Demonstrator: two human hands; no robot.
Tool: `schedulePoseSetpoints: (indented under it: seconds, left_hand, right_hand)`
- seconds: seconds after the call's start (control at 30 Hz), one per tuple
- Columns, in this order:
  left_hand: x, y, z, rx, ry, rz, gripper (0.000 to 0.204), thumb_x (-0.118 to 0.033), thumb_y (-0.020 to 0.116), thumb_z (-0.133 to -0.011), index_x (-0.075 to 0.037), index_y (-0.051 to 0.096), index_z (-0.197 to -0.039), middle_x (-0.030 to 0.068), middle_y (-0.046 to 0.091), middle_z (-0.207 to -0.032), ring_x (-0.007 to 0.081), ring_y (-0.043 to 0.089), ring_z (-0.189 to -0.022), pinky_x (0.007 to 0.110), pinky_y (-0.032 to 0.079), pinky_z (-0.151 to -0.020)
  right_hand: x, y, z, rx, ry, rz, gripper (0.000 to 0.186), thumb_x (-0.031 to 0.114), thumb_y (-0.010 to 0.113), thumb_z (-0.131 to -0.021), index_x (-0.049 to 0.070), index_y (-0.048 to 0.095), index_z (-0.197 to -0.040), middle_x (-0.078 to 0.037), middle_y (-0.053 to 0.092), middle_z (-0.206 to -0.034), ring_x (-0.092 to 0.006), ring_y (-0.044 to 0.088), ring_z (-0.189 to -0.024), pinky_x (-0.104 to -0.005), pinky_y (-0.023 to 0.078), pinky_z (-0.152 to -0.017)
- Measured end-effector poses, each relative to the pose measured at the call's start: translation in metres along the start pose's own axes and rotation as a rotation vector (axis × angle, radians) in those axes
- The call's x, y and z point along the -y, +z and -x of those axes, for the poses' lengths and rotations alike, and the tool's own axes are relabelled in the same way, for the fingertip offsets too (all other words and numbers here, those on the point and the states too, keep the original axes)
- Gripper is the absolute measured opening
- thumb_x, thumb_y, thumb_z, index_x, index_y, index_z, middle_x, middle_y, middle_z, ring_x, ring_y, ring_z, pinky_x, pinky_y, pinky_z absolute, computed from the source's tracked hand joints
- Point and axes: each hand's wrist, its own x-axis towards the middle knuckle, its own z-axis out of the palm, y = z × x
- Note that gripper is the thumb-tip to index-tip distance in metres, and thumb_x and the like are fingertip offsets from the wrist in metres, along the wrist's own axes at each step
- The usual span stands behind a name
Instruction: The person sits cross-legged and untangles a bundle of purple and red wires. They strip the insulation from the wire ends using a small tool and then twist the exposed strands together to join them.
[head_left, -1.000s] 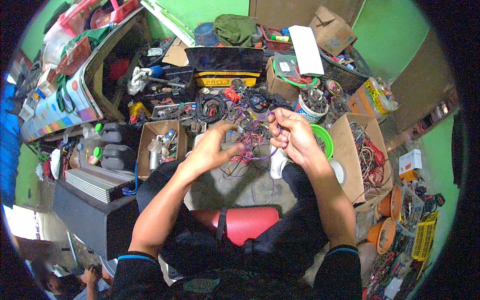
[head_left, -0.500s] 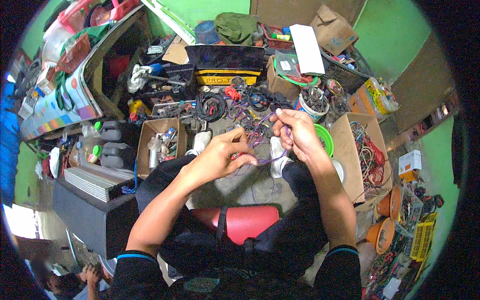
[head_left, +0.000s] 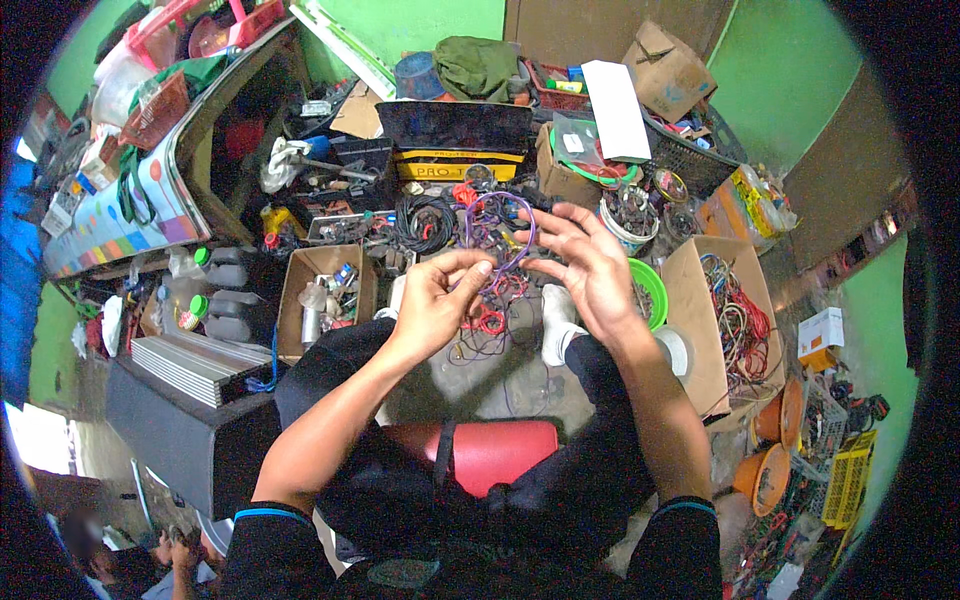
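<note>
A purple wire (head_left: 500,194) is bent into a round loop in front of me, above the floor between my feet. My left hand (head_left: 433,303) pinches the loop's lower end between thumb and forefinger. Beside the loop's right edge, my right hand (head_left: 588,268) is open with its fingers spread. Its fingertips are close to the wire; I cannot tell if they touch it. Below the loop lie a small coil of red wire (head_left: 489,320) and thin tangled wires.
Tangled cables fill a cardboard box (head_left: 697,340) on the right, beside a green basin (head_left: 650,295). On the left stand a smaller cardboard box (head_left: 288,310) and stacked metal panels (head_left: 190,368). A black and yellow toolbox (head_left: 458,165) is ahead. Another person (head_left: 125,570) is at lower left.
The purple wire has gone from a loose strand between my hands to a round loop held up by my left hand. My right hand's fingers have spread from a closed grip.
</note>
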Motion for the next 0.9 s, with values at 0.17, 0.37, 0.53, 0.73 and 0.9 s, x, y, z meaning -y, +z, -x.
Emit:
schedulePoseSetpoints:
  seconds: [0.17,0.37,0.53,0.73,0.9]
  left_hand:
    - [-0.003,0.003,-0.001,0.076,-0.035,0.187,0.012,-0.012,0.056,-0.095,-0.003,0.049,-0.1,0.0012,0.054,-0.056,0.0063,0.046,-0.045,0.022,0.041,-0.043]
    - [0.001,0.001,0.005,0.134,0.029,0.04,0.015,-0.02,0.05,-0.097,-0.006,0.045,-0.098,0.0021,0.053,-0.056,0.0069,0.048,-0.05,0.027,0.044,-0.048]
    - [-0.017,-0.007,0.0,0.321,0.186,-0.864,0.047,-0.038,0.048,-0.093,0.001,0.051,-0.12,0.0198,0.065,-0.073,0.0319,0.065,-0.07,0.043,0.049,-0.067]
    - [-0.014,-0.024,-0.005,-0.07,0.178,-1.06,0.05,-0.041,0.045,-0.095,-0.009,0.05,-0.132,0.0229,0.062,-0.075,0.0382,0.062,-0.073,0.049,0.047,-0.069]
    - [-0.016,-0.031,-0.009,-0.228,0.373,-1.072,0.051,-0.026,0.069,-0.078,-0.008,0.058,-0.124,0.0136,0.064,-0.077,0.0277,0.06,-0.069,0.041,0.049,-0.062]
  right_hand:
    - [-0.018,0.012,0.006,0.106,-0.082,0.281,0.039,-0.007,0.063,-0.08,0.004,0.042,-0.111,-0.018,0.061,-0.116,-0.0196,0.062,-0.101,-0.0299,0.052,-0.081]
    - [-0.026,0.021,0.009,-0.041,-0.155,0.411,0.036,-0.008,0.066,-0.078,0.004,0.044,-0.104,-0.011,0.065,-0.095,-0.0123,0.063,-0.09,-0.0253,0.051,-0.073]
    - [-0.035,0.013,0.009,-0.02,-0.254,0.687,0.035,-0.009,0.062,-0.077,0.004,0.042,-0.103,-0.007,0.059,-0.082,-0.0139,0.062,-0.083,-0.0278,0.048,-0.072]
    - [-0.032,0.014,0.013,0.139,-0.135,0.723,0.034,-0.009,0.057,-0.079,0.005,0.039,-0.105,-0.007,0.053,-0.079,-0.014,0.057,-0.079,-0.0297,0.047,-0.073]
    - [-0.019,0.012,0.012,0.081,-0.102,0.755,0.033,-0.008,0.055,-0.081,0.005,0.037,-0.106,-0.009,0.056,-0.079,-0.0156,0.059,-0.077,-0.0303,0.049,-0.072]
